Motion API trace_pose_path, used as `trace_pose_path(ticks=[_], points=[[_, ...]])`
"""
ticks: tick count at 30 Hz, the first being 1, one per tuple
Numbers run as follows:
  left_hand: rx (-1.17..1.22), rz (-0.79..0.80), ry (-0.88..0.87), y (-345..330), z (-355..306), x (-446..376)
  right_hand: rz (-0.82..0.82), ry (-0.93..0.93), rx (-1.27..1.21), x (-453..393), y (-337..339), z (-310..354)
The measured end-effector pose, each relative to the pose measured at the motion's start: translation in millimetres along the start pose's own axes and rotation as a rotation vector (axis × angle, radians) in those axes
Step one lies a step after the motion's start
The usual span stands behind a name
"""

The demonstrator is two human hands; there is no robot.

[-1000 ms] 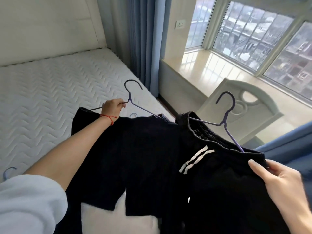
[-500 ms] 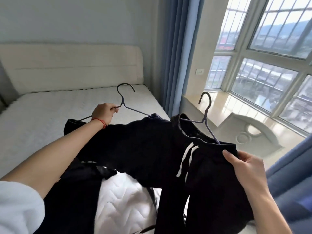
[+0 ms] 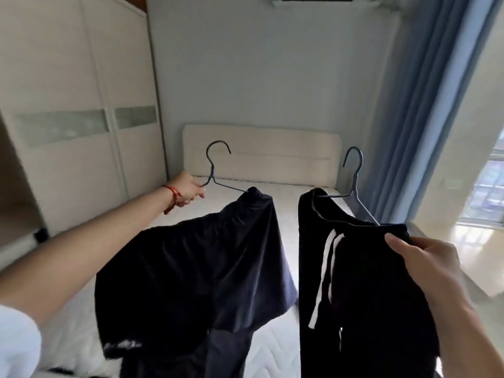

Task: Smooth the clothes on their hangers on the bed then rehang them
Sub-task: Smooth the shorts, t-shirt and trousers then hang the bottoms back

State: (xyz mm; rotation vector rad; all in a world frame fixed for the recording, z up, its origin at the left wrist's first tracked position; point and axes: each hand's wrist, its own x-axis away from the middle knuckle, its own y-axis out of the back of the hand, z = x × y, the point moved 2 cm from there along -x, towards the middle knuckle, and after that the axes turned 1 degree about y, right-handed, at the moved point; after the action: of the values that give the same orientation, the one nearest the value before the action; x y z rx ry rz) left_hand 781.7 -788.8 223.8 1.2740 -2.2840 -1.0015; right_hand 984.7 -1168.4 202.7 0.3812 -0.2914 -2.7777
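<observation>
Clothes: L hand [image 3: 186, 192] grips hanger [image 3: 218, 170] w/ dark shorts [image 3: 196, 268]; R hand [image 3: 428, 268] pinches black garment [image 3: 362, 296], above bed [image 3: 283, 203].

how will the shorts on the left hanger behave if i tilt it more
The shorts look floppy, sagging in folds. They sit bunched at one end of the tilted hanger held by the left hand, so they may slide off. Probably light.

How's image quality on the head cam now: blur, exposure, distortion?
Head view: motion blur smears the wardrobe and left edge; window and sill blown out at right; black garments lose nearly all fold detail; wide-angle bends the curtain; hangers stay fairly sharp.
</observation>
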Motion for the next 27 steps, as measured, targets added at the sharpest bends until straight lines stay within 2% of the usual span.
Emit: trace_pose_path(ticks=[7, 11, 18, 27], points=[[0.605, 0.098, 0.333, 137, 114, 62, 0.140, -0.023, -0.126, 59, -116, 80], [0.882, 0.029, 0.407, 204, 186, 93, 0.269, -0.062, -0.258, 110, -198, 120], [0.985, -0.246, 0.307, 287, 278, 160, 0.507, -0.112, -0.445, 194, -328, 189], [0.938, -0.720, 0.220, 386, 374, 218, 0.806, -0.074, -0.446, 277, -477, 260]])
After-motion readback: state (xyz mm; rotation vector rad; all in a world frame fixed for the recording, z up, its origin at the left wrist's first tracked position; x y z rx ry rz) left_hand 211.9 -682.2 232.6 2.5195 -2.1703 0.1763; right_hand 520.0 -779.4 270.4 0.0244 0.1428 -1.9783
